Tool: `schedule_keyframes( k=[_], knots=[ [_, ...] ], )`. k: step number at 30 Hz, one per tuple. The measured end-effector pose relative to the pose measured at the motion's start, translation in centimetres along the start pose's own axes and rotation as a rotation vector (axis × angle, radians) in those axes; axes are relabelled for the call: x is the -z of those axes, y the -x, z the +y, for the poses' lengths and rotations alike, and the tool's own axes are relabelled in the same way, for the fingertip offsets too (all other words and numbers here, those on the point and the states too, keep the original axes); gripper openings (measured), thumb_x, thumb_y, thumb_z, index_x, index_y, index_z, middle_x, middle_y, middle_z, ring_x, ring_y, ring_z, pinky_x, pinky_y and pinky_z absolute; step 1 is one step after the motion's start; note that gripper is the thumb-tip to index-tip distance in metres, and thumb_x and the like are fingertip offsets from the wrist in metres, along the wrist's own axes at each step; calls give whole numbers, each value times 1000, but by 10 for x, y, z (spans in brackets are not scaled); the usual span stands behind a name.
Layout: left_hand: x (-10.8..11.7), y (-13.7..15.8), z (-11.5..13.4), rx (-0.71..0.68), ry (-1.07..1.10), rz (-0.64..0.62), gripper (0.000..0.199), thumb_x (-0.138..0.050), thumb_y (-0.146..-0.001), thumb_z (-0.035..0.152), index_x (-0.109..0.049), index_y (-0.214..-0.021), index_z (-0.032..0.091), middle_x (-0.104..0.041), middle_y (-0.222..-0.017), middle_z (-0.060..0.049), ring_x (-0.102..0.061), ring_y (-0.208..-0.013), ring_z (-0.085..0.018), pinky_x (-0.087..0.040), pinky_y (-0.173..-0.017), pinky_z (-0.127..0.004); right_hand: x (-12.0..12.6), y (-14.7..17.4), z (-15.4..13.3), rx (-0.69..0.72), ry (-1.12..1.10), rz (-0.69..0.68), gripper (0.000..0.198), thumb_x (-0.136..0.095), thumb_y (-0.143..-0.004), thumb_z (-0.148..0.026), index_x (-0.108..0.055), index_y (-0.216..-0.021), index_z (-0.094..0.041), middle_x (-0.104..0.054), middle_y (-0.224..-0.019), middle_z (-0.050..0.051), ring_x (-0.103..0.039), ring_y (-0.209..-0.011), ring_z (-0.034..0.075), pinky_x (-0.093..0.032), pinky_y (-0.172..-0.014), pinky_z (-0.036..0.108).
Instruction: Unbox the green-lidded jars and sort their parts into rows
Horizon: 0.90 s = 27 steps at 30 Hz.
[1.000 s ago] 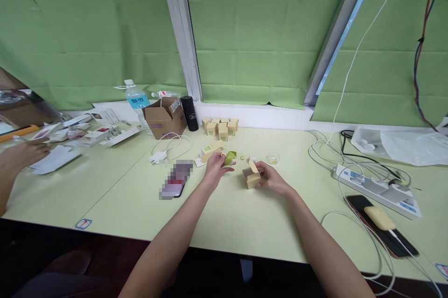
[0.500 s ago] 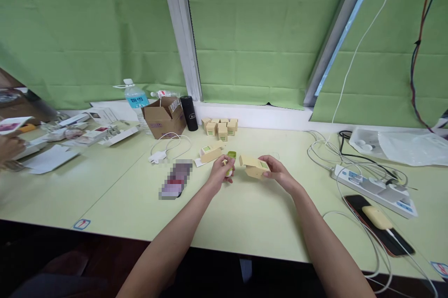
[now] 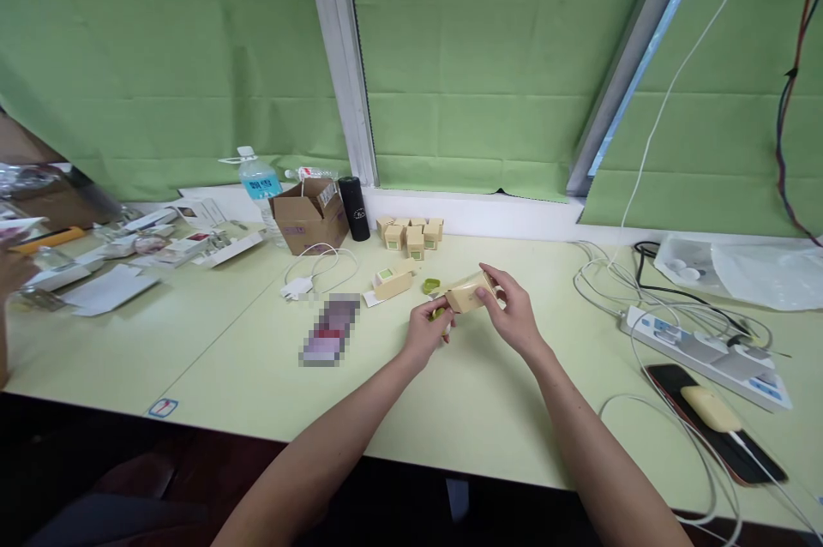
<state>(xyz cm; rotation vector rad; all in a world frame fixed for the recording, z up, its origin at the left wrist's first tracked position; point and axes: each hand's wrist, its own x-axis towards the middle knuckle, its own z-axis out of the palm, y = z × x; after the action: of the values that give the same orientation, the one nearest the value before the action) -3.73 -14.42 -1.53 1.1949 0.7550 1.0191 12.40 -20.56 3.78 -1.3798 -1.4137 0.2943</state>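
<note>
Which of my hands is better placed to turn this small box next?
Likely your right hand: it holds the small box, while your left hand is occupied with a green-and-white item near the box's end.

Bare forearms, left (image 3: 334, 430) and right (image 3: 582, 427), extend from the lower edge and converge toward the centre. The left hand (image 3: 424, 331) — fingers curled in a closed grip — lies slightly lower; the right hand (image 3: 513, 315), near it, pinches with thumb opposing the raised fingers.
</note>
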Motion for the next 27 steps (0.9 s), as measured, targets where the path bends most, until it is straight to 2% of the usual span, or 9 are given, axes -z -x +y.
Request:
schedule_keyframes(
  k=[4, 9, 12, 14, 18, 23, 27],
  knots=[
    [2, -2, -1, 79, 43, -71, 28, -79, -72, 39, -76, -84, 14, -62, -61, -1, -50, -47, -9, -43, -42, -22, -3, 3, -5, -6, 36, 8, 50, -55, -96, -56, -61, -137, -28, -65, -127, 12, -61, -110, 29, -56, -79, 41],
    [3, 3, 7, 164, 177, -264, 35, -84, -68, 42, -71, -86, 14, -70, -83, -8, -61, -61, -14, -39, -41, -21, -6, 5, -7, -28, 48, 64, 49, -53, -97, -55, -62, -135, -26, -66, -125, 13, -62, -107, 29, -55, -77, 41],
    [2, 6, 9, 183, 181, -370, 38, -82, -72, 46, -69, -89, 15, -67, -76, -6, -61, -60, -14, -36, -39, -19, -8, 7, -8, -76, 29, 79, 47, -51, -97, -55, -64, -131, -25, -67, -127, 13, -61, -112, 30, -55, -78, 40],
    [2, 6, 8, 151, 142, -399, 38, -80, -74, 49, -68, -83, 15, -66, -71, -6, -60, -57, -14, -35, -39, -20, -9, 8, -8, -115, 11, 78, 45, -52, -96, -56, -65, -127, -25, -67, -126, 13, -61, -113, 30, -54, -77, 40],
    [4, 6, 7, 74, -8, -424, 44, -73, -79, 55, -65, -65, 14, -63, -61, -5, -50, -45, -9, -35, -38, -21, -12, 9, 0, -218, -38, 46, 46, -55, -92, -61, -64, -117, -24, -70, -109, 11, -64, -93, 26, -53, -70, 38],
    [6, 9, 12, 2, -134, -431, 45, -70, -81, 55, -64, -60, 15, -57, -53, -2, -39, -40, -6, -30, -37, -21, -16, 10, 15, -277, -176, 39, 51, -57, -88, -70, -62, -107, -23, -69, -97, 9, -62, -78, 22, -52, -60, 34],
    [5, 10, 13, -72, -195, -277, 40, -76, -77, 49, -62, -58, 16, -53, -51, 1, -39, -43, -7, -27, -40, -21, -21, 12, 19, -319, -261, 59, 53, -60, -85, -71, -60, -105, -23, -67, -95, 8, -60, -71, 19, -53, -55, 33]
  ],
)
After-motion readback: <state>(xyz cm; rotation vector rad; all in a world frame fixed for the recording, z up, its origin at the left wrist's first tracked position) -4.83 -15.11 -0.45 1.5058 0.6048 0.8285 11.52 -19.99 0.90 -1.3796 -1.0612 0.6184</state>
